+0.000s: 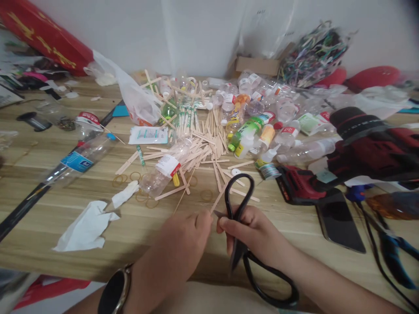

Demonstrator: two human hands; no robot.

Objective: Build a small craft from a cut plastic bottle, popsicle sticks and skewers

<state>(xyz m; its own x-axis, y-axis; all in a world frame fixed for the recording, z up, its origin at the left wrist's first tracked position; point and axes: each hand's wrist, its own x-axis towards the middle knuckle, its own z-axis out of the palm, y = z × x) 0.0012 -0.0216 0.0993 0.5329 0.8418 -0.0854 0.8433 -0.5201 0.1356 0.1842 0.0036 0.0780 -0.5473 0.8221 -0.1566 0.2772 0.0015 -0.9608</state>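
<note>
- Closed in a fist, the left hand (188, 240) gripped a thin wooden stick (220, 197) in the head view; its long axis slanted from the fist toward 1 o'clock.
- Fingers of the right hand (250, 230) were closed around the middle of the black-handled scissors (238, 218), just beside the left fist at its 3 o'clock.
- Spread apart, the scissors had one handle loop at 12 o'clock from the right hand and the other toward 5 o'clock; one blade pointed to about 10 o'clock, near the stick, the other to about 7.
- Both hands were over the near edge of the wooden table (131, 235).
- From the left fist, a clear bottle (166, 168) lay toward 11 o'clock and a pile of craft sticks (204, 150) toward 12.
- At the right hand's 2 o'clock lay a phone (340, 222) and red-black power drill (369, 152).
</note>
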